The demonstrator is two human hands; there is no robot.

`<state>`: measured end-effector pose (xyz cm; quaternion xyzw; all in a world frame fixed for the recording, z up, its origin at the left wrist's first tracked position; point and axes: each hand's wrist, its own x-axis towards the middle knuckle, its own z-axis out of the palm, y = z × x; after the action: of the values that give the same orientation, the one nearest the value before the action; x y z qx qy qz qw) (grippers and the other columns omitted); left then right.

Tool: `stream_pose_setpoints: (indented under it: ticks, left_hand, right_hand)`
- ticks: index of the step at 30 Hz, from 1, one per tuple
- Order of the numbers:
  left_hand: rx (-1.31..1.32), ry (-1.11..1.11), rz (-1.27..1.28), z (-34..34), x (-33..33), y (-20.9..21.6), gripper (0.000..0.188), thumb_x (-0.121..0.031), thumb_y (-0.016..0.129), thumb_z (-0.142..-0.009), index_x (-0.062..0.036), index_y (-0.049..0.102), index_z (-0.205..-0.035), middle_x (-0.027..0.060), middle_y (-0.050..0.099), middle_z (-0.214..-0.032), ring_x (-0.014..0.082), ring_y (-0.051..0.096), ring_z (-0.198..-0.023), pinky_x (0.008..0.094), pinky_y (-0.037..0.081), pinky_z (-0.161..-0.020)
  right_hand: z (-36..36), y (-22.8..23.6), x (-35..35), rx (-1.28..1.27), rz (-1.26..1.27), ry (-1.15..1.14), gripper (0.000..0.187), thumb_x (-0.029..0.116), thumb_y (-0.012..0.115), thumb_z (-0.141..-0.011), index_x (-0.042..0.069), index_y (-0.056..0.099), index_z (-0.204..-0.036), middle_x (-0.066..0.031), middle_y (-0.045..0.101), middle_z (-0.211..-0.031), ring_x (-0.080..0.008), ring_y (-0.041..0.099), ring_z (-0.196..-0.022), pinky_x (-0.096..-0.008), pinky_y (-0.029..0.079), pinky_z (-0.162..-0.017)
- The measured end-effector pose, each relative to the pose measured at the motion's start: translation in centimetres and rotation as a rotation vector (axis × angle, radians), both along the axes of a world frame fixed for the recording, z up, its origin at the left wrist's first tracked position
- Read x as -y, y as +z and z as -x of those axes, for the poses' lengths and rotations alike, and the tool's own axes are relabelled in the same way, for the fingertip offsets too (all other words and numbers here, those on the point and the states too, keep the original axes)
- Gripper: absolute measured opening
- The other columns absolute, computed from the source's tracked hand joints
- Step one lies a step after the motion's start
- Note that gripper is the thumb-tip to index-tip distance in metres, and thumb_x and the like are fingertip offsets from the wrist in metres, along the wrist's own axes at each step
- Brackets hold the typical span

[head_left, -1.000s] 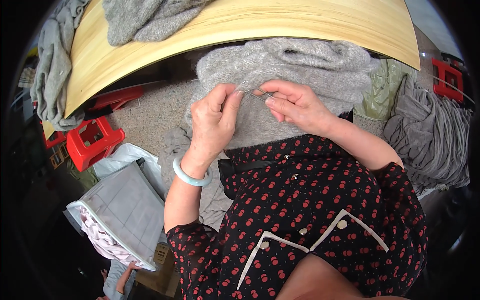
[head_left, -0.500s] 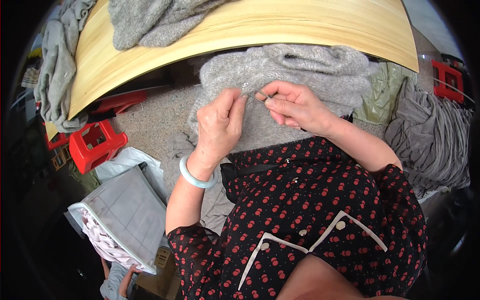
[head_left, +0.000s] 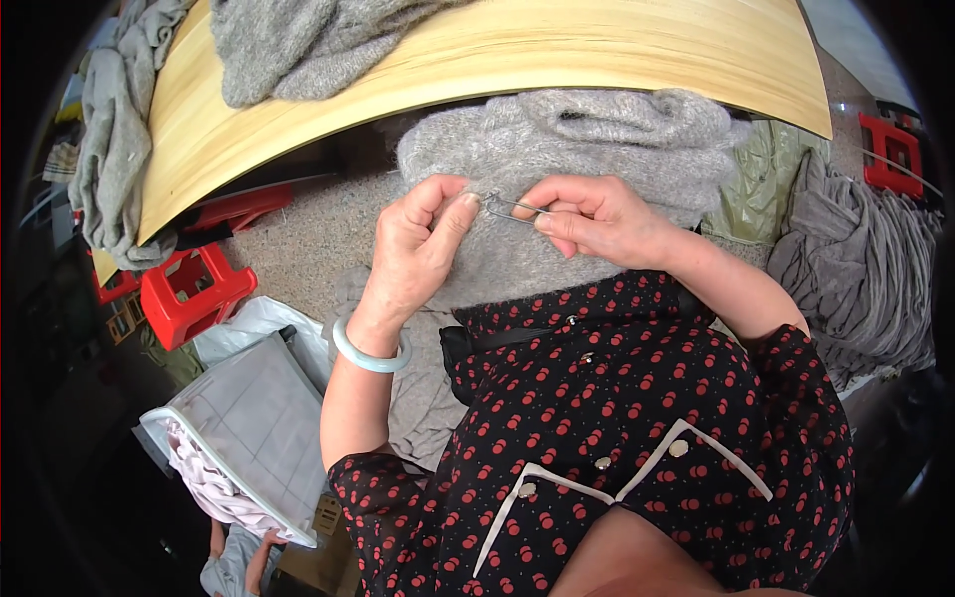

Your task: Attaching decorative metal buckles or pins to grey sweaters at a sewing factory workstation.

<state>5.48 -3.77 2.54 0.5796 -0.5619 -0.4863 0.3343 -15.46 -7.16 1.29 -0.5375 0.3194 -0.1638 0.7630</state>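
A fuzzy grey knit garment (head_left: 587,159) lies bunched over my lap, against the table's near edge. My left hand (head_left: 413,239) pinches a bit of this knit between thumb and forefinger. Held in my right hand (head_left: 602,221) is a slender metal wire tool (head_left: 513,211), with two thin prongs that reach left to the pinched spot. Its tips meet the knit beside my left thumb; the exact stitch there is too small to make out. The exact kind of tool is not clear.
Grey knits lie on the wooden table (head_left: 597,50). Red stools (head_left: 194,294) stand at left and far right. A grey pile of knitwear (head_left: 856,269) sits at right. Lower left are a pale bin (head_left: 254,428) with light cloth, a cardboard box (head_left: 323,562) and another person's arms.
My left hand has shifted slightly left and down. My right hand has moved a little right and lower, and more of the tool's two prongs shows between the hands.
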Motion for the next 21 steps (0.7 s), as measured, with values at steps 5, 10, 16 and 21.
stream_pose_setpoints:
  ticks: [5,10,16,21]
  left_hand:
    - [-0.126,0.071,-0.170,0.1,-0.3,-0.2,0.011,-0.009,0.057,-0.084,-0.0006,0.059,-0.091,-0.0092,0.045,-0.060,-0.0005,0.036,-0.054,0.0165,0.030,-0.047]
    - [-0.276,0.117,-0.188,0.5,-0.1,-0.2,0.012,-0.009,0.055,-0.086,-0.0006,0.057,-0.094,-0.0089,0.049,-0.067,-0.0014,0.038,-0.059,0.0148,0.030,-0.050]
    - [-0.351,0.064,-0.281,-0.2,0.6,-0.4,0.013,-0.008,0.054,-0.086,-0.0007,0.059,-0.096,-0.0057,0.055,-0.077,-0.0003,0.044,-0.067,0.0144,0.035,-0.059]
    - [-0.279,0.027,-0.276,-0.3,1.0,0.9,0.014,-0.010,0.056,-0.085,0.0000,0.062,-0.092,-0.0037,0.058,-0.079,0.0020,0.047,-0.067,0.0179,0.040,-0.059]
  right_hand:
    - [-0.1,-0.5,-0.7,-0.076,0.061,-0.024,0.019,0.010,0.048,-0.088,0.005,0.054,-0.105,0.0027,0.050,-0.061,-0.0015,0.044,-0.055,-0.0176,0.036,-0.049]
    - [-0.8,-1.2,-1.5,-0.108,0.311,-0.182,0.017,0.006,0.050,-0.085,0.002,0.055,-0.101,-0.0009,0.054,-0.066,-0.0076,0.053,-0.060,-0.0219,0.043,-0.055]
    - [-0.4,-1.8,-1.1,-0.145,0.775,-0.217,0.017,0.006,0.054,-0.081,0.002,0.057,-0.097,-0.0108,0.061,-0.079,-0.0206,0.061,-0.068,-0.0291,0.048,-0.058]
    - [-0.2,-1.4,-0.3,-0.170,0.845,-0.187,0.017,0.008,0.056,-0.080,0.004,0.059,-0.096,-0.0120,0.062,-0.084,-0.0271,0.061,-0.073,-0.0323,0.049,-0.062]
